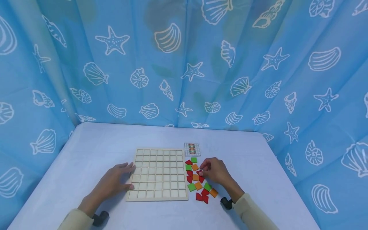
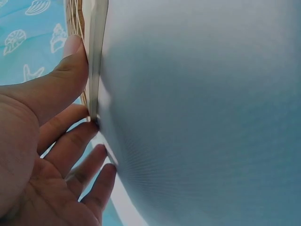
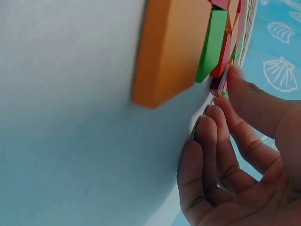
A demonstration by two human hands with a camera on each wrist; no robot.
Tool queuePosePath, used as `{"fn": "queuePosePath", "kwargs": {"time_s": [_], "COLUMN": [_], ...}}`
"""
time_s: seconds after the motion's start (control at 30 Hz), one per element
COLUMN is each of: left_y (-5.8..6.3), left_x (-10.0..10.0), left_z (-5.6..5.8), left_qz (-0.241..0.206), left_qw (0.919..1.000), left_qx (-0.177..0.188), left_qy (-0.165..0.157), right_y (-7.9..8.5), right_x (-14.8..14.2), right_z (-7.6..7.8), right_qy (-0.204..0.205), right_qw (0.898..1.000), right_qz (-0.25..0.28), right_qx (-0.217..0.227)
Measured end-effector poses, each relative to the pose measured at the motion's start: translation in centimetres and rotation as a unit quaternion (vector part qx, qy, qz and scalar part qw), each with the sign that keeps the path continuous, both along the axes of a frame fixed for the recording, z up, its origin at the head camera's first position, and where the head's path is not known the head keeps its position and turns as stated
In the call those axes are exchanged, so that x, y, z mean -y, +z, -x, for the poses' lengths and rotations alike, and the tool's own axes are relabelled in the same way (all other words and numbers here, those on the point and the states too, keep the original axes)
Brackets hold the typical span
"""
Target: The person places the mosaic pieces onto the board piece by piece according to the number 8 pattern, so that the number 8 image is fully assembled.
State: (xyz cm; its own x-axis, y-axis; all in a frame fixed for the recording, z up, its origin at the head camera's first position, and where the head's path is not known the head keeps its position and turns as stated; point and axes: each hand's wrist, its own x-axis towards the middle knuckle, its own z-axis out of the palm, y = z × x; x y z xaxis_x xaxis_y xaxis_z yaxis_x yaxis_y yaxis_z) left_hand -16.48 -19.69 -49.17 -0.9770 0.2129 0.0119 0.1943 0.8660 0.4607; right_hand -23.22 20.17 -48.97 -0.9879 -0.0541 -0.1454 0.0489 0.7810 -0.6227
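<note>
A light wooden grid board point(image 1: 161, 171) lies on the table, all its visible squares bare. My left hand point(image 1: 116, 180) touches the board's left edge with extended fingers; in the left wrist view the thumb point(image 2: 73, 70) rests against the frame. To the right of the board lie several flat tiles: green squares, orange squares point(image 1: 213, 192) and red pieces with a curved side. My right hand point(image 1: 215, 171) pinches a red tile point(image 3: 215, 86) between thumb and index finger among them. Much of that tile is hidden by the fingertips.
A small pattern card point(image 1: 192, 149) with a printed grid and coloured design lies beyond the tiles, beside the board's upper right corner. A white cloth covers the table point(image 1: 238, 150). Behind it hangs a blue curtain point(image 1: 184, 64) with white shells and starfish.
</note>
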Motion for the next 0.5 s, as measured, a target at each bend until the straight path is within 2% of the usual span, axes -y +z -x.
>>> {"fn": "queuePosePath", "kwargs": {"time_s": [0.2,0.5], "left_y": [0.08,-0.19], "left_x": [0.08,0.09], "left_z": [0.11,0.24], "left_qz": [0.001,0.002], "left_qw": [1.0,0.9999], "left_qx": [0.007,0.013], "left_qy": [0.003,0.003], "right_y": [0.03,0.07], "right_x": [-0.18,-0.09], "right_z": [0.13,0.09], "right_qy": [0.014,0.031], "right_qw": [1.0,0.997], "right_qz": [-0.011,0.064], "right_qx": [0.007,0.001]}}
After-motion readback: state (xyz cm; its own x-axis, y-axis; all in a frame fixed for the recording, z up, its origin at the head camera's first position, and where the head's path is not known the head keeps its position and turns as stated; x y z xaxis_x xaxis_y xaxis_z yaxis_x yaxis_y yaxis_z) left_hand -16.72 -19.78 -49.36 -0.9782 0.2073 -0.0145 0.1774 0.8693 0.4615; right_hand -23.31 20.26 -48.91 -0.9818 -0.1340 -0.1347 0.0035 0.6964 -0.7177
